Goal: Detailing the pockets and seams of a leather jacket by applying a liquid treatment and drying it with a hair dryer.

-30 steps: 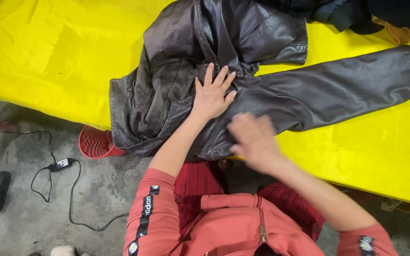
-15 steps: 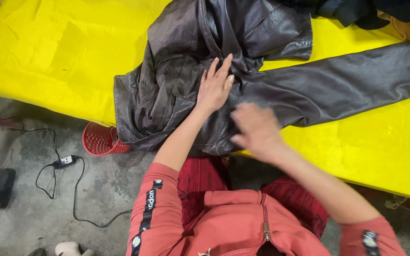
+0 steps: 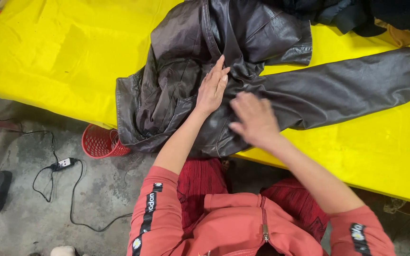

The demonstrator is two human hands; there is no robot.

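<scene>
Both flat, open hands, left hand (image 3: 211,90) and right hand (image 3: 255,118), are pressing a glossy, creased leather jacket (image 3: 262,71) overhanging the yellow tabletop's (image 3: 48,57) near edge, gripping nothing; a red mesh basket (image 3: 101,142) is sitting below.

I see the jacket (image 3: 262,71) spread on the table (image 3: 48,57), both hands on it, left hand (image 3: 211,87) beside right hand (image 3: 255,118), a basket (image 3: 101,142) on the floor below the table's edge.

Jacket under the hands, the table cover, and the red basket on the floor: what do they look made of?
Jacket: looks like dark brown leather or faux leather; soft sheen and fine creases, can't tell which.
Table cover: thin yellow plastic or coated sheet; glossy, with fold lines.
Red basket: moulded plastic, going by its open lattice wall.
</scene>
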